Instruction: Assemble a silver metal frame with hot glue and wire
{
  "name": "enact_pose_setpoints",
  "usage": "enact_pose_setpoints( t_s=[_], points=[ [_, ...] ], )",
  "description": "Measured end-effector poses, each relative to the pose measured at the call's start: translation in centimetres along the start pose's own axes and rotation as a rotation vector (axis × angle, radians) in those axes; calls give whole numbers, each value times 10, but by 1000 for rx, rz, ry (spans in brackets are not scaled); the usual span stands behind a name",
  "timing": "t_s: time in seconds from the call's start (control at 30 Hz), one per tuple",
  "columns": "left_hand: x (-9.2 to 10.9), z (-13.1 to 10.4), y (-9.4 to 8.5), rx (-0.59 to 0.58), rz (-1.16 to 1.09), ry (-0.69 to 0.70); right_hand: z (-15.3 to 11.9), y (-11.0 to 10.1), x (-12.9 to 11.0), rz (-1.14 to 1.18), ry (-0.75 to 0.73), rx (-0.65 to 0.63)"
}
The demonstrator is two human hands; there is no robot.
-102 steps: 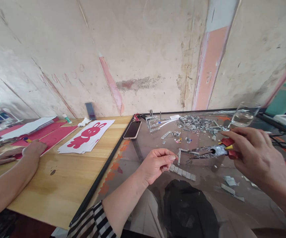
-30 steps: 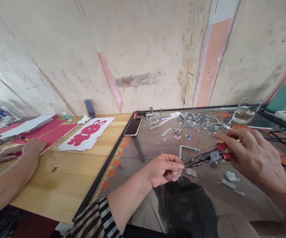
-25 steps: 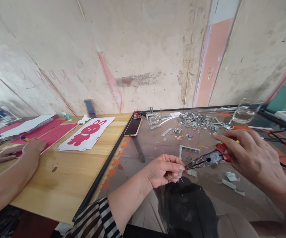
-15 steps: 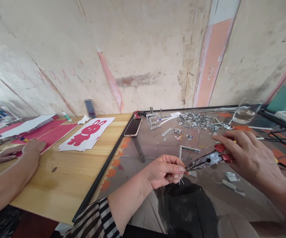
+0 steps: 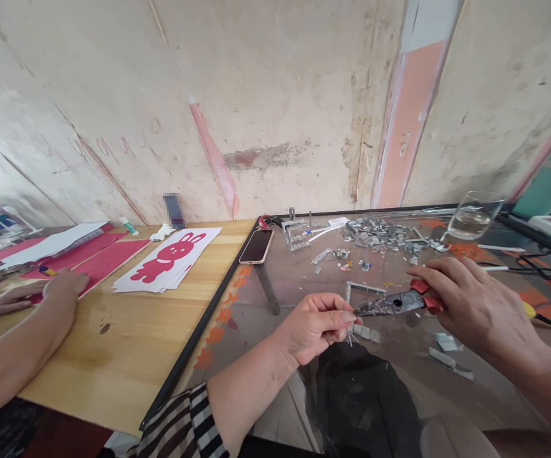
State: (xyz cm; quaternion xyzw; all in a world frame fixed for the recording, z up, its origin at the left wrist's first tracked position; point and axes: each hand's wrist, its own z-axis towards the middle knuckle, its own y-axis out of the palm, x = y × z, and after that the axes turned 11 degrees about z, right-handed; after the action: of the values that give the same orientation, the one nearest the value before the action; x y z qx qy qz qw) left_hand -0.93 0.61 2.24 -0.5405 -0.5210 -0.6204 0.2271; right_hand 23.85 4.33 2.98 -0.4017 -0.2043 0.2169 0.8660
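Note:
My right hand [image 5: 478, 308] is wrapped round the red handles of long-nose pliers [image 5: 397, 303], whose jaws point left. The plier tips meet the fingertips of my left hand [image 5: 320, 326], which is closed in a pinch. Thin pale wire-like ends [image 5: 350, 338] poke out below those fingers; the rest of what they hold is hidden. Just under the jaws, a silvery segmented strip [image 5: 367, 333] lies on the glass tabletop. An L-shaped silvery piece [image 5: 366, 288] rests beyond the pliers.
Behind lie a heap of small metal pieces [image 5: 380, 232] and a phone [image 5: 256, 246]. A glass of water [image 5: 476, 216] stands at the back right near black cables [image 5: 537, 261]. At left, another person's hands [image 5: 63, 286] rest on red paper beside a rabbit print [image 5: 170, 257].
The pliers have turned and their jaws look closer together. My right hand has shifted slightly, and more of the silvery strip beneath the jaws shows.

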Motion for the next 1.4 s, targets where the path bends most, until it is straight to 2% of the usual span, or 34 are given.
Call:
enact_pose_setpoints(
  t_s=[0.3,0.4,0.8,1.13,1.4],
  points=[
    [6,-1,-1,264,337,307,-3,9,-18,46,168,-180],
    [7,0,-3,327,444,353,-6,12,-23,84,210,-215],
    [6,1,-11,223,680,355,-4,9,-8,146,214,-207],
    [2,5,-12,189,507,250,-5,14,-5,120,191,-120],
    [3,4,-10,189,458,217,-1,1,-12,72,216,-167]
  ],
)
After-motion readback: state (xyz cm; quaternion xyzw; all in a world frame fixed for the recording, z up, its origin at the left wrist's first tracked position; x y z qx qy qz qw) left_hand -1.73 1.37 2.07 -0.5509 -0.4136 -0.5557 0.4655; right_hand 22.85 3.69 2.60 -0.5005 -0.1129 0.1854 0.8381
